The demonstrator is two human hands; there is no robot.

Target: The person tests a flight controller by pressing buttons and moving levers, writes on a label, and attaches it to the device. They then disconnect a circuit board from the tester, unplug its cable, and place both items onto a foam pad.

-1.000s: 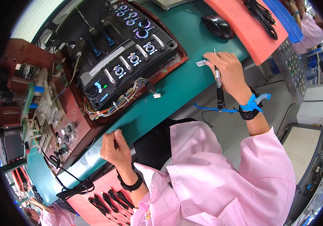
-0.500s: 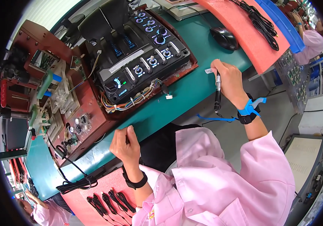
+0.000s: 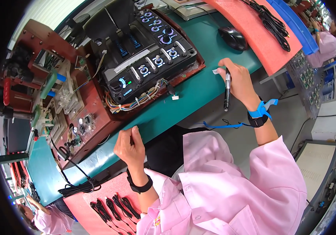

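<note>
While right hand [image 3: 238, 81] holds pen [image 3: 227, 92] | white slip [image 3: 215, 71] partly hidden

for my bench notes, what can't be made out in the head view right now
All in the head view:
White label: partly covered by the right hand; any marks too small to read.
Whatever the left hand may hold: hidden by its own curled fingers.
Blue tray: cut off by the top edge.
</note>
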